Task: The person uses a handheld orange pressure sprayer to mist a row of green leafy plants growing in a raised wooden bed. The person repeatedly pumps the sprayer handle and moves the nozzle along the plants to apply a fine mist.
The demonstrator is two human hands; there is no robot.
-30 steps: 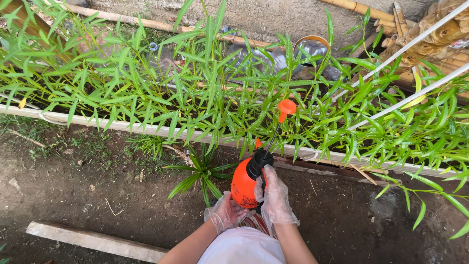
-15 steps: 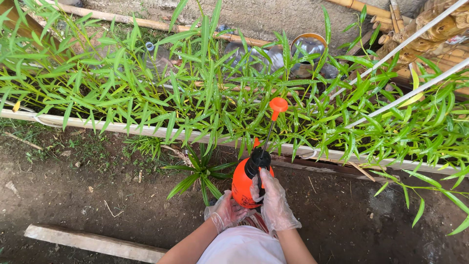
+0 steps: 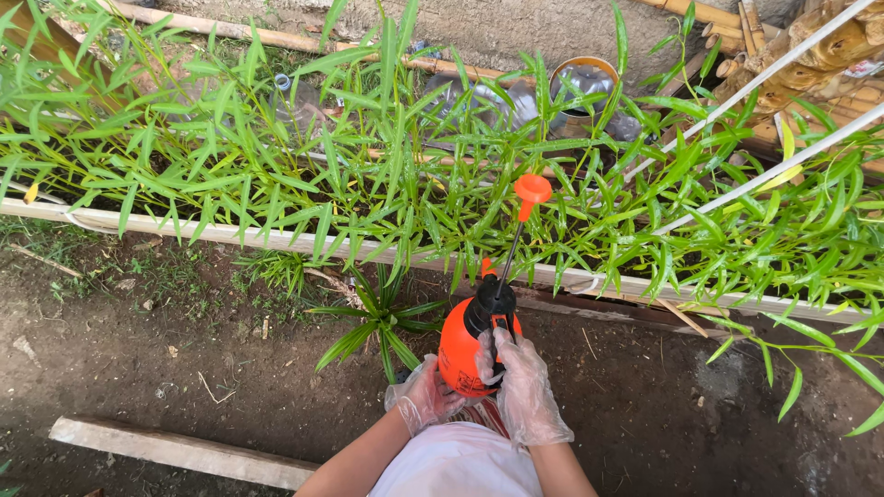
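An orange pressure sprayer bottle [image 3: 458, 348] with a black head and a thin wand ending in an orange nozzle [image 3: 532, 190] points at the green leafy plants [image 3: 387, 175]. My right hand [image 3: 520, 382], in a clear plastic glove, grips the black handle on top of the bottle. Also gloved, my left hand [image 3: 425, 396] cups the bottle's lower left side. The nozzle hangs just over the front row of leaves in the raised bed.
A pale wooden board [image 3: 230, 235] edges the bed. Another plank [image 3: 184, 451] lies on the bare soil at lower left. White pipes [image 3: 764, 175] slant across the upper right, near bamboo poles [image 3: 810, 64] and clear plastic bottles [image 3: 571, 92]. A small spiky plant [image 3: 378, 317] grows beside the sprayer.
The sprayer and its nozzle have shifted slightly to the left along the bed. Both hands keep the same hold.
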